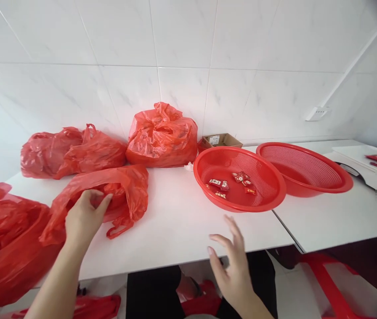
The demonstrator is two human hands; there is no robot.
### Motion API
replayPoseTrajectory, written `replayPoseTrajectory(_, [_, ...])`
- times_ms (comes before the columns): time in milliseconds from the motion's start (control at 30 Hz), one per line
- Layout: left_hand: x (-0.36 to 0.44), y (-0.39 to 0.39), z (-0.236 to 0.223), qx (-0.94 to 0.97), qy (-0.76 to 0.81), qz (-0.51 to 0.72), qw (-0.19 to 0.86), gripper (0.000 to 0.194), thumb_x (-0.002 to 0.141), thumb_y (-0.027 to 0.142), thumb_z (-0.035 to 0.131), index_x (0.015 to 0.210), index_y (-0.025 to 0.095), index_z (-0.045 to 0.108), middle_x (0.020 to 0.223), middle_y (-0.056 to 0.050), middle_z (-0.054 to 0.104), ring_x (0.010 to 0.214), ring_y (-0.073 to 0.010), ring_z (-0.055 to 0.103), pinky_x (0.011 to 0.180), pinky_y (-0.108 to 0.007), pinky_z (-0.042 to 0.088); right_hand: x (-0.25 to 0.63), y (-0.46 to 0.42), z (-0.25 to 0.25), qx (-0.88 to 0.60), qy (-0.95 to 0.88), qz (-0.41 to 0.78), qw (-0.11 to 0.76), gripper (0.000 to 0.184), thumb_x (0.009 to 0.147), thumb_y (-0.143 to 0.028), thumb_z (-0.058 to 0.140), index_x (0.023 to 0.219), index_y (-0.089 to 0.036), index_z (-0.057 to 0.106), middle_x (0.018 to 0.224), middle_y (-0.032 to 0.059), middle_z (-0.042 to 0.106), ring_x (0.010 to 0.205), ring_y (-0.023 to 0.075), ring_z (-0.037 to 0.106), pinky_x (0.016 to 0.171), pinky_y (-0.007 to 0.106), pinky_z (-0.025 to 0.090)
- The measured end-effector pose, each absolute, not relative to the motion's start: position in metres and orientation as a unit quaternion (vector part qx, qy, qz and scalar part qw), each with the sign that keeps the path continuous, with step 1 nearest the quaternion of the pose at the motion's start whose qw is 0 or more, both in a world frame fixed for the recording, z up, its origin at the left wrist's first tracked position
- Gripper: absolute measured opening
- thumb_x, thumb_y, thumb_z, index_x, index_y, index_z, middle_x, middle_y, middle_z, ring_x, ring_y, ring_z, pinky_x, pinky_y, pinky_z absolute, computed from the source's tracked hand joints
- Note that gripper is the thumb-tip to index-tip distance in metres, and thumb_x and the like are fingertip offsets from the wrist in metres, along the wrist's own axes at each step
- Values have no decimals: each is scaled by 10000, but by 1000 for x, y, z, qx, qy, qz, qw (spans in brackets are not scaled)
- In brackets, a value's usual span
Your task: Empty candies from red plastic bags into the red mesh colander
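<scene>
Since the left hand (pixel 85 217) sits down in the mouth of a thin red plastic carrier bag (pixel 127 188), that bag looks held open or being felt through, though whether the curled fingers (pixel 100 199) actually pinch the film can't be told from here. The bag lies slack on the white table (pixel 175 235), near left of centre, its loop handle drooping toward the near edge. The right hand (pixel 233 270) hangs just off the table's near edge with fingers spread and holding nothing, closest to a round red plastic mesh basket (pixel 197 175) with small red packets (pixel 240 177) lying in it. A second red mesh basket (pixel 294 168) leans on the first's far right side, apparently stacked there for lack of room. Two stuffed red bags (pixel 72 153) (pixel 162 137) sit against the white tile wall (pixel 182 40), contents hidden. A bulging red bag (pixel 5 239) is cut off at the left edge. At far right, a white flat-topped device (pixel 357 155) is partly cut off, with one corner pixelated, so its type is unclear.
</scene>
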State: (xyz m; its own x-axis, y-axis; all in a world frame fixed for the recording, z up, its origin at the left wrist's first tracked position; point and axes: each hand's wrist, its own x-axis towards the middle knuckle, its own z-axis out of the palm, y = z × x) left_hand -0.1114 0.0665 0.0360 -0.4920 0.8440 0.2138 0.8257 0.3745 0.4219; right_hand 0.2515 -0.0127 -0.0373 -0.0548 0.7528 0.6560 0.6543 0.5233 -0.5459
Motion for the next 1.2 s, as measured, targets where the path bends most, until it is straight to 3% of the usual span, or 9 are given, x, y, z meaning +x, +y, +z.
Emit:
replayPoseTrajectory(133, [-103,76,35,527,822,212,42,678,854,596,500,1384,179,423,1150,-166,665,989,-383,629,739,-429,443,215,-2,-40,-441,-768,135,445,224,897,-153,529,1095,-244,577,1416,125,438,1364,287,408,1041,500,465])
replayPoseTrajectory(233, [-101,80,36,520,828,199,63,488,864,503,490,1185,157,614,991,-168,698,965,-400,634,742,-447,446,195,9,-39,-416,-786,173,423,217,866,-145,560,1060,-237,585,1346,123,496,1301,268,470,1020,459,494])
replayPoseTrajectory(333, [-100,69,43,509,826,230,75,371,831,468,529,987,162,670,850,-98,685,863,-324,653,747,-400,465,173,19,-30,-396,-800,197,405,333,854,-185,590,1181,-233,555,1361,131,496,1293,264,476,1024,448,496])
replayPoseTrajectory(533, [-99,32,46,458,800,363,136,252,790,386,552,940,224,673,936,-7,723,955,-280,672,775,-361,533,115,51,-17,-341,-866,195,308,790,838,-493,665,1505,-269,306,1611,133,164,1475,349,186,1149,559,303])
replayPoseTrajectory(633, [-93,23,41,377,733,523,216,219,752,420,646,891,252,666,879,27,751,1062,-315,655,796,-383,567,90,72,-27,-347,-890,207,212,778,844,-484,661,1504,-239,331,1631,126,123,1478,422,105,1131,611,277])
replayPoseTrajectory(767, [-93,22,39,283,610,677,299,248,771,343,616,1006,268,638,1066,77,752,1272,-286,547,892,-375,570,82,96,-48,-408,-873,221,148,670,863,-364,634,1448,-115,421,1596,157,252,1454,436,188,1147,596,245])
replayPoseTrajectory(1000, [-113,16,40,216,548,720,367,311,870,336,458,1134,275,610,1060,76,752,1204,-218,592,912,-337,544,103,112,-50,-441,-853,215,181,548,870,-199,566,1404,-130,464,1517,130,414,1398,327,356,1143,502,304])
replayPoseTrajectory(1100, [-113,23,34,122,489,758,414,223,811,243,517,1004,226,629,928,44,749,991,-158,665,796,-266,565,105,108,-31,-439,-822,188,310,413,962,-154,335,1335,-139,512,1435,108,501,1329,194,442,1130,373,350])
replayPoseTrajectory(1200, [-108,28,28,74,444,770,451,162,748,153,537,887,171,618,756,7,711,734,-151,665,632,-260,563,99,104,-10,-342,-831,153,411,423,959,-227,403,1368,-149,479,1448,104,474,1360,174,399,1155,348,320])
